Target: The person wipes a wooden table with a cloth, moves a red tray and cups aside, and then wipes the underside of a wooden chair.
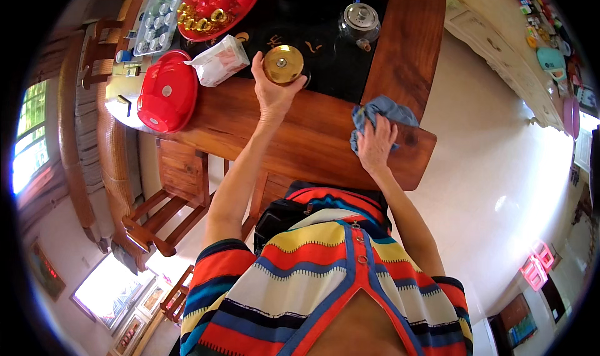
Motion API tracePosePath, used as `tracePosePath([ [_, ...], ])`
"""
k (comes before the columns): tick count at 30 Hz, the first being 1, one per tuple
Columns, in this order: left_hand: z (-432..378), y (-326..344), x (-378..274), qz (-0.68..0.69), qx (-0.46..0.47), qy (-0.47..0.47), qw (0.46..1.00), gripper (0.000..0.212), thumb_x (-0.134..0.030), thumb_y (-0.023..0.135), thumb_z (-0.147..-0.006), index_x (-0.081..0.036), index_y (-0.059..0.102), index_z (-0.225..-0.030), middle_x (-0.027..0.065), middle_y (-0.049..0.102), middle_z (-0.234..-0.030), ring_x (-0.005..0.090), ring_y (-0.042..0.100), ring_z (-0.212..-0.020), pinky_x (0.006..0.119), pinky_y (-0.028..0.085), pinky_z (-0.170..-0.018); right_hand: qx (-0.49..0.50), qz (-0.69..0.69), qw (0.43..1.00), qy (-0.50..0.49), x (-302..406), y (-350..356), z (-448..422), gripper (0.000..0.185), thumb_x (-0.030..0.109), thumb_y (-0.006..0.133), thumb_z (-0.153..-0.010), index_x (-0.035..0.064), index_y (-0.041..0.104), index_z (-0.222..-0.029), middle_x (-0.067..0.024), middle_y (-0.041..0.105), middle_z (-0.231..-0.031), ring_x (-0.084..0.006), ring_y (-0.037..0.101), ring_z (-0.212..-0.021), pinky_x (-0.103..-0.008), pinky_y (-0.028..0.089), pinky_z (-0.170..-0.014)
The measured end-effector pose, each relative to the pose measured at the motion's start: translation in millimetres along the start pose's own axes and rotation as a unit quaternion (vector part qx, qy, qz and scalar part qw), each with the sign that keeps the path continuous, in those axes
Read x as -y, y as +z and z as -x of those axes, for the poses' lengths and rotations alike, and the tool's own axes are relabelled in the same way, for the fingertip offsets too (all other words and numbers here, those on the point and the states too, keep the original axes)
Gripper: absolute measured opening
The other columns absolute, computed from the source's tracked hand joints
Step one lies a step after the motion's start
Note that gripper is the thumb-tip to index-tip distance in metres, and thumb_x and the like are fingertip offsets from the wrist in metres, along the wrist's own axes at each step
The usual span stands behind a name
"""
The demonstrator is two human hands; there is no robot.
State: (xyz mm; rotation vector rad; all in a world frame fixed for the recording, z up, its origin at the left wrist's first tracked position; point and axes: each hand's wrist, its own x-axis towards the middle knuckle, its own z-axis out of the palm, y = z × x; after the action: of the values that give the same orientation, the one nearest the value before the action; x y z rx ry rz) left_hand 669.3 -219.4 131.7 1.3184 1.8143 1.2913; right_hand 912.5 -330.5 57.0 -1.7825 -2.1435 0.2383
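My left hand [274,93] grips a round gold-coloured lid or shallow dish [283,60] with a small metal knob at its centre, held over the black inset of the wooden table. Fingers and thumb reach around its near rim. On the right, my right hand [378,142] presses down on a crumpled blue cloth [389,110] near the table's corner. A glass teapot [360,24] with a metal lid stands beyond and between the two hands. Left of the gold piece lies a soft pack of tissues [220,60].
A red plastic basin [168,91] rests upside down on the wooden table [309,121]. Behind it are a red tray [187,35] of gold and red items and a clear plastic box [152,28] of white-capped containers. A wooden chair [183,182] stands at left, a pale cabinet [492,32] at right.
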Motion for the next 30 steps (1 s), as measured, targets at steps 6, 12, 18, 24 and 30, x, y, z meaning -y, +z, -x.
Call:
tracePosePath([
  [6,-4.2,-1.6,8.9,0.027,0.011,-0.024,0.999,0.099,-0.01,0.085,-0.058,-0.001,0.024,-0.136,0.0141,0.047,-0.123,0.0226,0.049,-0.113,0.033,0.041,-0.097,0.034,-0.055,0.993,-0.098,45.6,25.9,-34.0,0.046,0.026,0.067,-0.076,0.0052,0.054,-0.115,-0.0135,0.044,-0.127,-0.0336,0.039,-0.12,-0.0568,0.024,-0.101],
  [12,-2.6,5.2,5.2,0.02,0.024,-0.022,0.999,0.098,-0.009,0.085,-0.059,0.0,0.025,-0.135,0.0127,0.046,-0.123,0.0203,0.048,-0.113,0.031,0.041,-0.097,0.052,0.028,0.992,-0.107,-3.7,3.7,-64.0,0.043,0.037,0.065,-0.077,0.0144,0.059,-0.113,-0.01,0.047,-0.125,-0.0324,0.041,-0.118,-0.0618,0.021,-0.099],
  [18,2.0,10.0,6.2,0.005,0.028,-0.027,0.999,0.101,-0.014,0.085,-0.058,-0.002,0.022,-0.136,0.0161,0.046,-0.126,0.0279,0.049,-0.115,0.037,0.04,-0.098,-0.075,0.155,0.983,0.068,-89.5,-6.6,-89.3,0.042,0.035,0.06,-0.084,0.0088,0.058,-0.116,-0.0162,0.044,-0.129,-0.0361,0.038,-0.121,-0.059,0.023,-0.1],
  [24,4.8,6.1,14.3,0.062,0.082,-0.014,0.995,0.121,-0.014,0.089,-0.056,-0.001,0.003,-0.14,0.0188,0.033,-0.137,0.0291,0.041,-0.123,0.036,0.038,-0.101,0.052,0.021,0.991,-0.119,-21.6,5.2,-14.7,0.04,0.026,0.068,-0.075,0.0008,0.06,-0.105,-0.0205,0.043,-0.129,-0.0422,0.038,-0.12,-0.0554,0.029,-0.1],
  [30,15.2,-17.9,35.7,0.04,0.091,0.067,0.993,0.12,-0.028,0.086,-0.062,-0.005,0.001,-0.144,0.0225,0.022,-0.145,0.0311,0.028,-0.134,0.041,0.032,-0.104,0.105,-0.073,0.97,-0.207,70.0,23.4,-11.4,0.041,0.025,0.069,-0.073,0.0056,0.059,-0.108,-0.0139,0.043,-0.129,-0.0351,0.037,-0.123,-0.0502,0.031,-0.099],
])
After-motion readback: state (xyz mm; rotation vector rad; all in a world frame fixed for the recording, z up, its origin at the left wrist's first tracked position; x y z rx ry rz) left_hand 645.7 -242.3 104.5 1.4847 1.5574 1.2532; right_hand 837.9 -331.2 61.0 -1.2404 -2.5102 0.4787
